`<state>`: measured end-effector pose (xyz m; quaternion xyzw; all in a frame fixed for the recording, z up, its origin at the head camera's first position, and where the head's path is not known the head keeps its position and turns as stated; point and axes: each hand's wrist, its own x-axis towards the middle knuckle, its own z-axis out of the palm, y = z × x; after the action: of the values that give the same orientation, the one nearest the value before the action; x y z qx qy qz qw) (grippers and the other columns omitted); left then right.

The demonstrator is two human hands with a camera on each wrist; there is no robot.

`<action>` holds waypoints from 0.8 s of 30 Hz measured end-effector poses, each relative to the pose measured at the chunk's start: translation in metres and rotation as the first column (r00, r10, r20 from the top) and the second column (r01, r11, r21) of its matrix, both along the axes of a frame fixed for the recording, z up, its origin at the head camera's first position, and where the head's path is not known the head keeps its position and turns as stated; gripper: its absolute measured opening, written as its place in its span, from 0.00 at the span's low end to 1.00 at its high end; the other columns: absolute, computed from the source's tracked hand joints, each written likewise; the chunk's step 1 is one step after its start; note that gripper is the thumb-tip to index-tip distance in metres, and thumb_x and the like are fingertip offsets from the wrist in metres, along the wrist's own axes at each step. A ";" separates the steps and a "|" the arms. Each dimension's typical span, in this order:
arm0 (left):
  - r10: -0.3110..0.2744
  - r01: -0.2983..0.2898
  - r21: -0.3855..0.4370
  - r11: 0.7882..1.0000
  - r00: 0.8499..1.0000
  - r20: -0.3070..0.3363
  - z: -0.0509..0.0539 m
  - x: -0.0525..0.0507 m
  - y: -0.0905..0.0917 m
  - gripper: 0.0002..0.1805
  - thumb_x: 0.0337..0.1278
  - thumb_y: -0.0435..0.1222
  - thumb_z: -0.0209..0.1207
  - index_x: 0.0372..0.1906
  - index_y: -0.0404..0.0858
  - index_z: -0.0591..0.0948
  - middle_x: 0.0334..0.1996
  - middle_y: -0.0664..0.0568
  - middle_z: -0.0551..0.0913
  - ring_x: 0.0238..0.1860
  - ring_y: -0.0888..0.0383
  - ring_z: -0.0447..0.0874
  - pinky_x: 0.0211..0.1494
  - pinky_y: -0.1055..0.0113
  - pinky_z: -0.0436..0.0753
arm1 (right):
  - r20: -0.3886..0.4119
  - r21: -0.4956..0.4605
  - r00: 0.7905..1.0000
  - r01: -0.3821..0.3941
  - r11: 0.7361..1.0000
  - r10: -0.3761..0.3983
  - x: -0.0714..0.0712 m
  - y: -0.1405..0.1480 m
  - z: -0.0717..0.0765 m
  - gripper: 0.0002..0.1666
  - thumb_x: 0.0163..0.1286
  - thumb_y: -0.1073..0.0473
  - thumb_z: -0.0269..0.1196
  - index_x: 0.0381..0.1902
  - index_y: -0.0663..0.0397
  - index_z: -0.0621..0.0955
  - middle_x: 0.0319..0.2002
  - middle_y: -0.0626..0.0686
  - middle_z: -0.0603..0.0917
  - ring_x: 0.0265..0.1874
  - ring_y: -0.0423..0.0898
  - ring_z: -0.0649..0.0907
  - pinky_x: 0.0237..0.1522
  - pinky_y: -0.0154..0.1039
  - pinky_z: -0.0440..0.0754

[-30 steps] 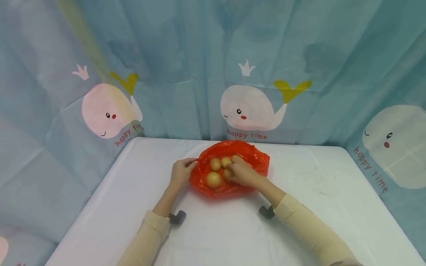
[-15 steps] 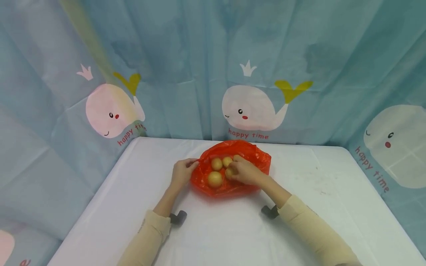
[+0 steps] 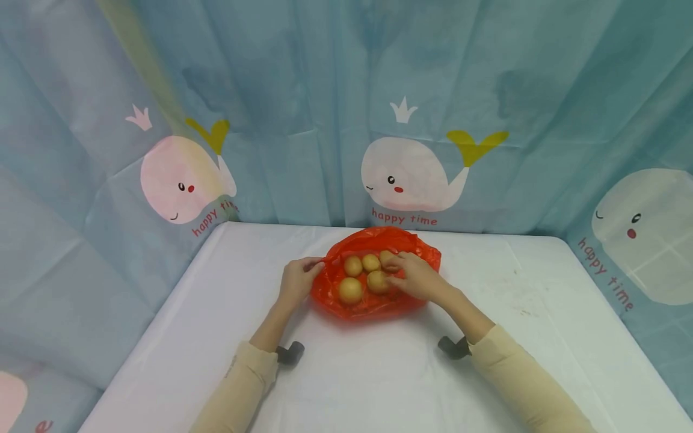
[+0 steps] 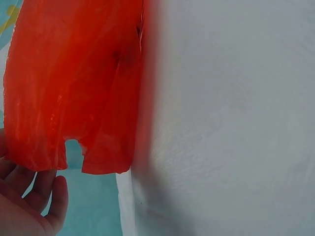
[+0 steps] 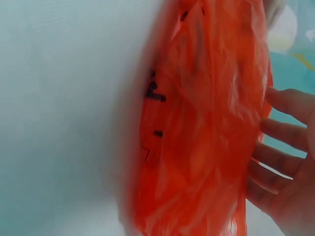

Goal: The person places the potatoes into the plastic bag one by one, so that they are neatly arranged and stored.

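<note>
A red plastic bag (image 3: pixel 373 310) lies with its mouth spread wide on the white table. Several round, yellow-brown pieces of produce (image 3: pixel 351 291) sit inside it; their exact kind is unclear. My left hand (image 3: pixel 296 281) pinches the bag's left edge between thumb and fingers. In the left wrist view, the fingers of that hand (image 4: pixel 29 201) are at the bag's notched end. Over the bag's right side, my right hand (image 3: pixel 419 276) has its fingers parted beside the two rightmost round pieces (image 3: pixel 377 282). The right wrist view shows that hand (image 5: pixel 290 162) with spread fingers partly behind the bag's side.
The white table (image 3: pixel 357 379) extends around the bag. A blue curtain (image 3: pixel 292 150) printed with whales stands right behind the table's back edge and along both sides. Each wrist carries a dark device, one left (image 3: pixel 290 353) and one right (image 3: pixel 453 347).
My right hand has loosened its fingers from a round piece and drawn slightly right, uncovering more of the pieces. The left hand keeps its pinch on the bag's edge.
</note>
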<state>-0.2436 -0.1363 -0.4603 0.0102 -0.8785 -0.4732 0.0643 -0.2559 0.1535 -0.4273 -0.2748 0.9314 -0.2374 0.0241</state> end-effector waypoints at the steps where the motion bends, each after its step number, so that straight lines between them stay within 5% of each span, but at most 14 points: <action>1: -0.001 0.001 0.001 1.000 1.000 0.003 0.000 0.000 0.000 0.15 0.66 0.41 0.59 0.52 0.39 0.84 0.48 0.46 0.87 0.51 0.50 0.84 0.57 0.56 0.84 | -0.011 0.000 1.000 0.010 1.000 -0.010 0.001 0.003 0.001 0.25 0.65 0.51 0.66 0.57 0.56 0.80 0.52 0.57 0.82 0.54 0.55 0.79 0.57 0.53 0.80; 10: -0.008 0.008 0.009 1.000 1.000 -0.006 -0.001 0.000 0.000 0.15 0.65 0.41 0.59 0.52 0.39 0.84 0.47 0.46 0.87 0.51 0.50 0.84 0.57 0.56 0.84 | -0.152 -0.006 0.987 0.060 0.998 -0.060 0.006 0.031 0.005 0.22 0.65 0.53 0.67 0.53 0.59 0.82 0.49 0.58 0.82 0.51 0.54 0.79 0.56 0.54 0.81; 24: -0.033 0.032 0.042 0.999 0.999 0.031 0.002 0.001 0.000 0.16 0.66 0.41 0.59 0.54 0.40 0.83 0.50 0.46 0.86 0.51 0.51 0.83 0.57 0.57 0.84 | -0.158 -0.139 0.970 0.161 0.977 -0.182 0.005 0.073 0.007 0.23 0.66 0.54 0.66 0.54 0.61 0.80 0.49 0.61 0.81 0.51 0.58 0.79 0.56 0.59 0.79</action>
<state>-0.2429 -0.1361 -0.4582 0.0048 -0.8694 -0.4922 0.0425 -0.2507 0.2268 -0.4202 -0.2134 0.9336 -0.2724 -0.0935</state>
